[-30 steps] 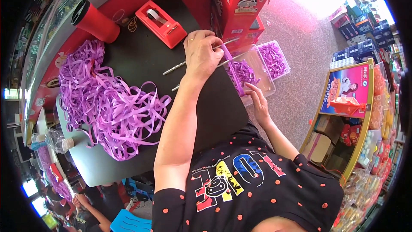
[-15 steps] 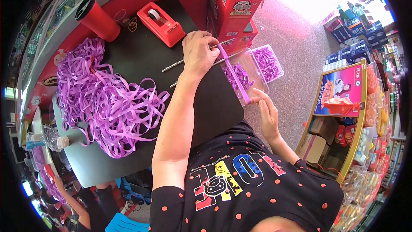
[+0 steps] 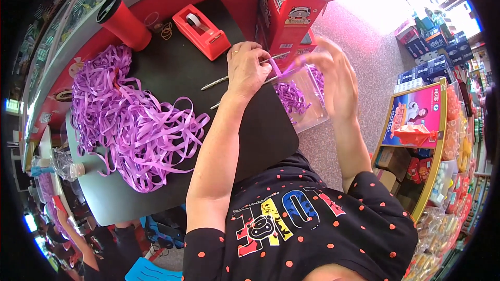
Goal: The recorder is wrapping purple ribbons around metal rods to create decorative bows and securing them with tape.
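My left hand (image 3: 247,70) is closed over two thin metal rods, lying across the table's far right edge. One rod (image 3: 214,83) looks twisted; the other (image 3: 215,106) shows its end below it. From the rods a short stretch of purple ribbon (image 3: 284,68) runs to my right hand (image 3: 336,75). Smeared by motion, my right hand is raised over the clear boxes, its fingertips at the ribbon's end. A big heap of purple ribbon (image 3: 140,125) covers the table's left side. Below my hands, a clear plastic box (image 3: 312,119) holds small folded purple ribbon pieces (image 3: 292,98).
On the dark table (image 3: 260,125) stand a red tape dispenser (image 3: 202,31) and a red tumbler (image 3: 125,23), with rubber bands (image 3: 166,31) between. A tall red carton (image 3: 294,15) rises beyond. Shelving (image 3: 411,125) flanks the right. Another person's arm (image 3: 78,234) shows lower left.
My right hand has swung up and away from me, from beside the box's near corner to above the boxes, bringing the ribbon's end along. My left hand keeps its hold on the rods.
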Demonstrator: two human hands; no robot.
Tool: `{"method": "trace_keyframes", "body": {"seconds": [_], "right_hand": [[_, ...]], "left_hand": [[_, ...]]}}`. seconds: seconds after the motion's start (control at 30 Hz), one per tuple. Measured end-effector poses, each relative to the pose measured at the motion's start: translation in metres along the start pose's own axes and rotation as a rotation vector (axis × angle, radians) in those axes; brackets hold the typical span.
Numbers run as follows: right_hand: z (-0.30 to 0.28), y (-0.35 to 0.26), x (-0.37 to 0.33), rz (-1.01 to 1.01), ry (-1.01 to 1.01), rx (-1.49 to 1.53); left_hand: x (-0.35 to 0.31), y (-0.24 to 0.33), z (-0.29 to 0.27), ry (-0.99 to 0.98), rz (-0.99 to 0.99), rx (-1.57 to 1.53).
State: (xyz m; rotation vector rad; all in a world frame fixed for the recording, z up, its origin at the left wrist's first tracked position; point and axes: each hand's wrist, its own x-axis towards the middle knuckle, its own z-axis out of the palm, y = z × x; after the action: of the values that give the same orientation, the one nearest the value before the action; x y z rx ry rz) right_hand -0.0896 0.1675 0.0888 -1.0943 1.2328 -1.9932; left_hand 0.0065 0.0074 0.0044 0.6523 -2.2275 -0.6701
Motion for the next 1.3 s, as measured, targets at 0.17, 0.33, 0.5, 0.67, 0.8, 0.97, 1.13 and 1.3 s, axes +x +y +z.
{"method": "trace_keyframes", "body": {"seconds": [0.17, 0.33, 0.5, 0.67, 0.8, 0.97, 1.13, 1.3], "right_hand": [[-0.015, 0.046, 0.089, 0.106, -0.202, -0.253], [-0.034, 0.109, 0.112, 0.283, -0.301, -0.212], [-0.059, 0.154, 0.095, 0.447, -0.343, -0.132], [-0.086, 0.175, 0.028, 0.281, -0.271, -0.514], [-0.052, 0.119, -0.027, 0.346, -0.197, -0.273], [-0.029, 0.082, -0.044, 0.309, 0.0, -0.268], [-0.023, 0.061, -0.033, 0.422, -0.024, -0.271], [-0.03, 0.063, -0.022, 0.435, -0.052, -0.332]], "left_hand": [[0.0, -0.001, 0.001, -0.006, -0.055, 0.0], [0.0, 0.0, -0.001, -0.018, -0.073, 0.017], [0.002, 0.002, 0.002, -0.032, -0.058, 0.016], [0.0, 0.002, 0.002, 0.013, -0.038, 0.013], [-0.001, 0.002, -0.006, 0.011, -0.045, 0.017], [0.012, 0.041, -0.016, 0.134, -0.246, -0.456], [0.002, 0.068, -0.022, 0.082, -0.679, -1.206], [-0.087, 0.096, 0.009, -0.219, -1.075, -1.666]]}}
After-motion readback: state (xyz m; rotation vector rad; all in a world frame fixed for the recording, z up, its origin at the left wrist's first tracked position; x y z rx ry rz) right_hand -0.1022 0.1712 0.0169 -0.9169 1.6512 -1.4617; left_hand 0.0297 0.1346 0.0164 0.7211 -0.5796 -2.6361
